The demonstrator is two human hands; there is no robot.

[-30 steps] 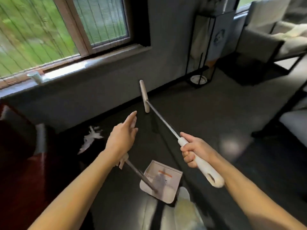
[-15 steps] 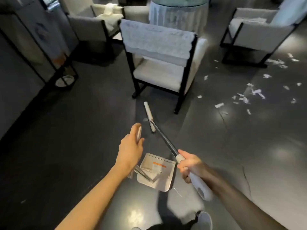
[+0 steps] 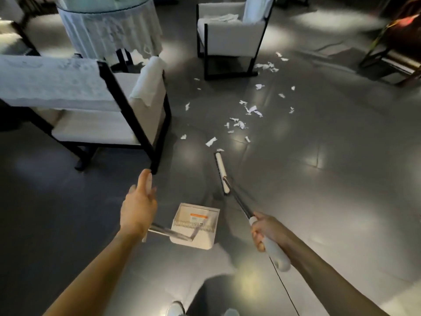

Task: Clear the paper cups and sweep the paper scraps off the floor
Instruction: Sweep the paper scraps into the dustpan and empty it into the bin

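My left hand [image 3: 139, 207] grips the white handle of a long-handled white dustpan [image 3: 196, 224], whose pan hangs low over the dark floor in front of me. My right hand [image 3: 265, 231] holds the white grip of a broom; its metal shaft runs forward to the narrow white broom head [image 3: 221, 172], which sits near the floor. Several white paper scraps [image 3: 239, 124] lie scattered on the floor just beyond the broom head, reaching back to the far chair. No paper cup shows in this view.
A white cushioned chair with a black frame [image 3: 109, 119] stands close on the left. Another white chair [image 3: 230, 39] stands behind the scraps. A round table with a lace cloth [image 3: 109, 30] is at the back left. A dark seat [image 3: 398, 42] fills the far right corner.
My view has swung from the window wall to the room with chairs and scattered scraps. Both hands keep their hold, and the broom head now sits right by the nearest scraps.
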